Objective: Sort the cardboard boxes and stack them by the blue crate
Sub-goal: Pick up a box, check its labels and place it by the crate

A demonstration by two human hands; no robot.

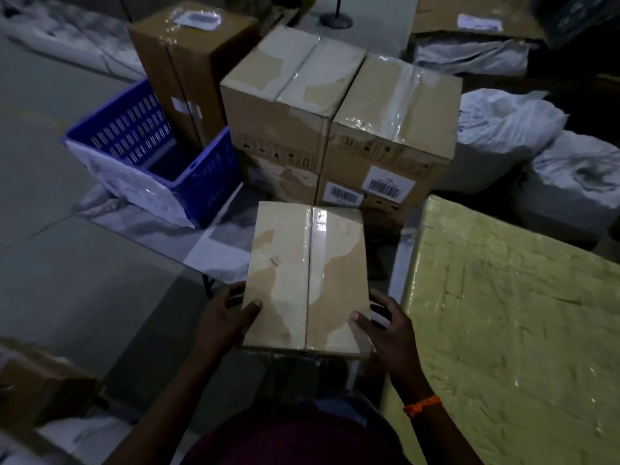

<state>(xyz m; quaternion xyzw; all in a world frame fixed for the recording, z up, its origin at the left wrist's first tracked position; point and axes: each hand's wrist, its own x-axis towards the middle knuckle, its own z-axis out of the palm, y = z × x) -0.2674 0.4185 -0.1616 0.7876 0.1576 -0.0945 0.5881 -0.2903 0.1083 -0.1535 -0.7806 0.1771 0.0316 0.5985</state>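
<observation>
Nearest the camera, the left hand (224, 317) and the right hand (385, 327) grip a taped cardboard box (307, 280) at its near end, one on each long side. Each thumb lies flat on the top face and the fingers (391, 305) curl down over the side edges, so both hands are closed round the box and carry nothing else. The box appears held clear of the floor, in front of the body. It sits between the blue crate (131, 135) on the left and a yellow wrapped package (503, 313) on the right, short of the stack of boxes (288, 82) that stands just beside the crate. Hazard one: the grip sits wholly at the near end, so the far end overhangs unsupported. If the contents are heavy, the box is likely to tip forward and slide out from under the thumbs. Glossy tape (318, 229) along the top seam offers little friction. Hazard two: a loose plastic sheet (214, 250) lies on the floor between the person and the stack, and a foot placed on it may slip. Hazard three: setting the box down off centre on the stack could push an upper box toward the crate or the white sacks (503, 119). Hazard four: the light is dim and the barcode labels (385, 186) are hard to read, so a box may be sorted wrongly.
</observation>
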